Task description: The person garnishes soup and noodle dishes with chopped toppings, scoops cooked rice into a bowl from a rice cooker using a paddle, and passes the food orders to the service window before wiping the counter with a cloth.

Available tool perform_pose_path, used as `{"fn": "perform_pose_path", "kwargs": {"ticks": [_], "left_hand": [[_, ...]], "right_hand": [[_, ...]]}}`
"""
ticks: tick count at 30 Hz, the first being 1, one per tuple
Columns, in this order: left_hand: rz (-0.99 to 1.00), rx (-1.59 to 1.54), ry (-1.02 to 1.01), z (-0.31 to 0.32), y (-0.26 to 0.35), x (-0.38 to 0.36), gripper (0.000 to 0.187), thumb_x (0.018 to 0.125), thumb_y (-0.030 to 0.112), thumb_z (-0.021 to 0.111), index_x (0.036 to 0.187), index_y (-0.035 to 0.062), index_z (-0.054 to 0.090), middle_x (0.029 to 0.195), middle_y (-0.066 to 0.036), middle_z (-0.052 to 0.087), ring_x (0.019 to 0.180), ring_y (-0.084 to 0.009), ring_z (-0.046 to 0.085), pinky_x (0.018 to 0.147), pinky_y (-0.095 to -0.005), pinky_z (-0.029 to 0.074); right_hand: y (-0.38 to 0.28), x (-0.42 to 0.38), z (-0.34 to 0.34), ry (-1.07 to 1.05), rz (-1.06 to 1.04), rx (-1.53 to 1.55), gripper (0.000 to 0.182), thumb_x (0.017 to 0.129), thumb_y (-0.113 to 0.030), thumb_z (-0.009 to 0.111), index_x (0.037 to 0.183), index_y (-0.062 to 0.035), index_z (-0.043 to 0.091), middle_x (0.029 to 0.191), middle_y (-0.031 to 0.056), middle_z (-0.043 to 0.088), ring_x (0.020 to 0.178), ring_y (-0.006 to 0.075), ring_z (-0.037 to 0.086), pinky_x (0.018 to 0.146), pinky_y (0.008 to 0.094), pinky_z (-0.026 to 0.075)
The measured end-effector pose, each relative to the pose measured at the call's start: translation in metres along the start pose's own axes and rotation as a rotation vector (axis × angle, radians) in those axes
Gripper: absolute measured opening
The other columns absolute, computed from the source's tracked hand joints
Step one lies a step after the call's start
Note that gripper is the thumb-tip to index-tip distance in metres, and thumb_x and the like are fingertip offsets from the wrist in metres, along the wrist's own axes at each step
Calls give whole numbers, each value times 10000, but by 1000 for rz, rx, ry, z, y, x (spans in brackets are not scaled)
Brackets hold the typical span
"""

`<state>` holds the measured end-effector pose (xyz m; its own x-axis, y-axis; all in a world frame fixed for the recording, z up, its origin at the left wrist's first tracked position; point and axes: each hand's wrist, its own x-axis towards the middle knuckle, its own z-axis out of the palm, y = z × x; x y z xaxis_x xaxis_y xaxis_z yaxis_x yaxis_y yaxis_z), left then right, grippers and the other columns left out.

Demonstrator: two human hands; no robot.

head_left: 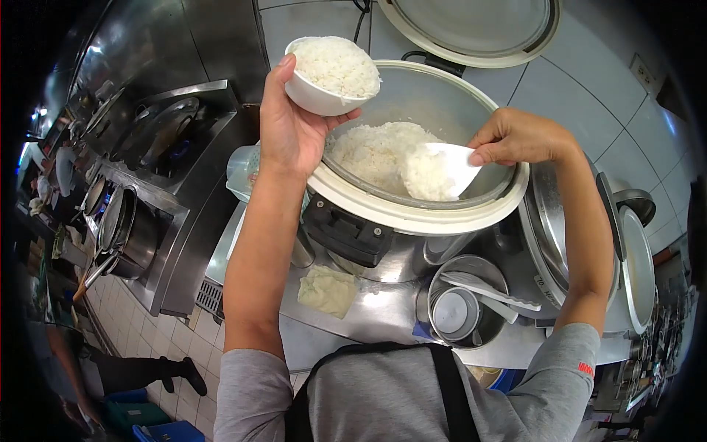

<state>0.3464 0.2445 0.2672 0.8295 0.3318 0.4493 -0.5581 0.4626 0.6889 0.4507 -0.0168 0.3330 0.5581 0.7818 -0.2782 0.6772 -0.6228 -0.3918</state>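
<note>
My left hand [291,121] is wrapped round a white bowl [318,96] heaped with cooked rice [335,65], above the left rim of a large rice cooker [412,221]. In my right hand [515,136] is a white rice scoop [458,168], gripped by its near end inside the cooker. A clump of rice [428,173] sits on the scoop's blade, close to the mound of rice [375,151] in the pot. The cooker's lid [475,29] stands raised at the back. My right fingers partly hide the scoop's grip.
A metal pot [482,269] with white utensils stands before the cooker, beside a folded pale cloth [328,292]. Another large cooker [549,228] is at right. Left are a stove [184,151] with a lit burner and a dark pot [132,236]. Another person's leg [140,372] shows lower left.
</note>
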Motion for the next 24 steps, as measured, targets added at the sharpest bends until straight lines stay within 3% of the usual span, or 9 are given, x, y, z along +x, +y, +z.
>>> {"fn": "perform_pose_path", "kwargs": {"ticks": [3, 6, 7, 10, 12, 14, 17, 20, 24], "left_hand": [[-3, -15, -25, -2, 1, 0, 619, 873, 479, 489, 1263, 4, 417, 1208, -192, 531, 1054, -326, 581, 770, -476, 533], [2, -49, -26, 0, 3, -1, 603, 865, 468, 509, 1250, 11, 426, 1191, -184, 540, 1040, -320, 588, 763, -466, 535], [3, -53, -26, 0, 3, -1, 602, 853, 468, 529, 1238, 15, 434, 1172, -176, 551, 1025, -310, 596, 756, -457, 538], [-11, -62, -24, 3, 3, -3, 584, 849, 462, 551, 1223, 26, 448, 1166, -157, 557, 1028, -296, 596, 762, -445, 541], [-28, -54, -30, 2, 2, -3, 561, 854, 459, 550, 1222, 48, 451, 1166, -145, 555, 1032, -290, 593, 768, -443, 541], [-45, -30, -13, 1, 0, -3, 534, 857, 455, 551, 1220, 76, 453, 1158, -133, 555, 1033, -275, 591, 763, -434, 541], [-58, 2, -1, -1, -2, -3, 505, 858, 451, 556, 1218, 112, 455, 1152, -116, 552, 1030, -255, 591, 748, -421, 541], [-76, 15, -33, -1, -1, -3, 501, 856, 450, 560, 1217, 118, 459, 1156, -105, 550, 1031, -242, 589, 733, -407, 541], [-101, 55, -61, 4, 0, -4, 531, 891, 432, 499, 1274, 70, 435, 1181, -136, 563, 1006, -276, 612, 707, -428, 558]], "right_hand": [[12, 1, -18, -14, 71, 199, 315, 866, -334, 638, 963, -42, 704, 517, -45, 472, 434, 34, 374, 384, 203, 279], [7, 5, -31, 324, 8, 235, 266, 867, -309, 626, 827, -54, 687, 477, -46, 416, 392, 59, 357, 358, 219, 249], [2, 7, -33, 392, -27, 261, 222, 879, -249, 598, 841, -34, 644, 544, -19, 473, 421, 60, 392, 373, 213, 306], [-34, 17, -15, 566, -136, 309, 229, 895, -167, 527, 1061, -26, 600, 709, 54, 572, 479, 93, 495, 410, 237, 417], [-62, 24, 9, 566, -87, 217, 388, 870, -75, 475, 1252, -7, 468, 881, 154, 610, 589, 188, 611, 498, 320, 516], [-55, 59, 65, 982, -352, -530, 483, 908, -116, 466, 1373, -39, 361, 938, 194, 611, 725, 301, 630, 614, 385, 525], [-105, 31, 80, 712, -63, -417, 512, 886, -73, 470, 1382, -47, 349, 1016, 242, 598, 887, 371, 615, 763, 440, 499], [-89, 17, 52, 789, -173, -468, 509, 879, -68, 490, 1371, -35, 368, 1003, 216, 608, 920, 340, 609, 817, 418, 482], [-83, -4, 22, 819, -273, -249, 495, 877, -54, 509, 1358, -144, 429, 967, 194, 614, 876, 334, 599, 786, 433, 468]]}}
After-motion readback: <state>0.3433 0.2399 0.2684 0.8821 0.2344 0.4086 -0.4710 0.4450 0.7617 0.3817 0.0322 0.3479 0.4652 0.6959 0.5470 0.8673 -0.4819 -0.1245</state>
